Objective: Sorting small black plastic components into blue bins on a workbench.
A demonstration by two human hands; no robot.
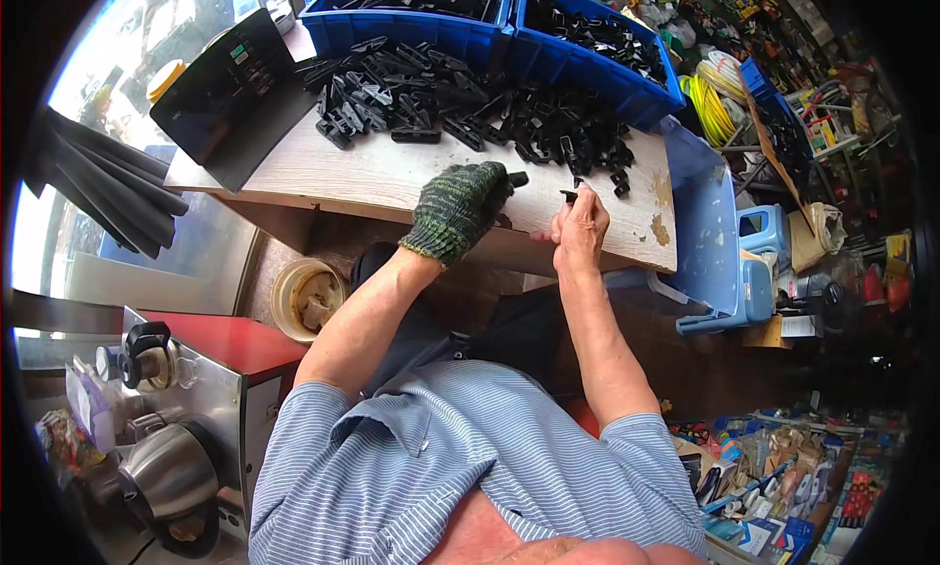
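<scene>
My left hand (pixel 456 211) wears a dark green knitted glove and is closed round a black plastic part (pixel 518 179), whose end pokes out toward the right. Just to the right, my bare right hand (pixel 579 228) pinches a small black plastic piece (pixel 568 195) between thumb and finger. Both hands are above the near edge of the pale wooden table (pixel 377 178), a short gap apart. Beyond them lies a heap of long black plastic parts (pixel 416 134). Smaller black plastic pieces (pixel 578 139) are heaped beside it, nearer my right hand.
Two blue bins (pixel 411 38) (pixel 599 83) of black parts stand at the back. A dark tablet-like panel (pixel 220 90) leans at the left. Below the table is a whitish bucket (pixel 284 301); a metal kettle (pixel 176 472) stands lower left. A blue plastic tub (pixel 700 227) adjoins the table's right end.
</scene>
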